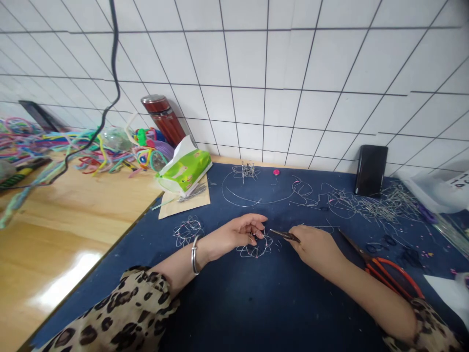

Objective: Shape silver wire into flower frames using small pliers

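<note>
Fingers of my left hand (237, 235) curl, pinching the wire flower (256, 251) against the table (256, 308) (steadying it, I'd say); those of my right hand (315, 247) wrap tight around pliers (286, 236) aimed at it.

Bright, even daylight fills the scene. A white glare patch lies on the wooden table (66, 281) at lower left. Shadows are soft. Wide-angle distortion bends the tile wall (330, 63) lines; the frame edges blur slightly.

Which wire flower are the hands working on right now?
The mid-mat flower, held by the left fingers and met by the pliers. The other flower lies alone, apart from both hands.
</note>
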Motion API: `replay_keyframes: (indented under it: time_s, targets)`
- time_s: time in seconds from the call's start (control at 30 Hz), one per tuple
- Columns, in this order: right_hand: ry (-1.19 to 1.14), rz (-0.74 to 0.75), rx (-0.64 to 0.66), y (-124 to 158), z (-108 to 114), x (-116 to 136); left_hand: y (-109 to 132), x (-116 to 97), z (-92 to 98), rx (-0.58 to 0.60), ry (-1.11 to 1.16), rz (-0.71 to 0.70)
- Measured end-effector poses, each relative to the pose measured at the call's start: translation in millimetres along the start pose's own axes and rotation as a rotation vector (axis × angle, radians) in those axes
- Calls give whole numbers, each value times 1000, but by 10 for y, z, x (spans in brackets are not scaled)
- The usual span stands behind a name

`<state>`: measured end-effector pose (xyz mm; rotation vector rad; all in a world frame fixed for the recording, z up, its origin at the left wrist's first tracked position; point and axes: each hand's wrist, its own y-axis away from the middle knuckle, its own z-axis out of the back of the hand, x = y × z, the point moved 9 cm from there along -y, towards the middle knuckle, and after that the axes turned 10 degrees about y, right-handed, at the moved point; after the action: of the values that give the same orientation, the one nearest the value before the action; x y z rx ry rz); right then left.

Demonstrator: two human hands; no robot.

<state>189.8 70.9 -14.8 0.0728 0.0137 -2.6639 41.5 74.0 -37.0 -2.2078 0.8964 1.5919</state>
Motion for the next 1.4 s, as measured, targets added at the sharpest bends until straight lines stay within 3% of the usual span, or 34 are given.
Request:
replay_keyframes:
  time_s: [0.33,0.87,1.1,1.4]
  targets:
    - [-13,-5,4,-6,3,-11,5,-10,11,-63,64,-13]
    - [-23,-11,3,-6,2,-10,18,-18,25,-199,-50,-9]
    - [24,2,-23,17,64,53,40,8,37,-312,-81,-30]
    - [176,40,-128,57,157,122,51,42,-40,-341,-65,0]
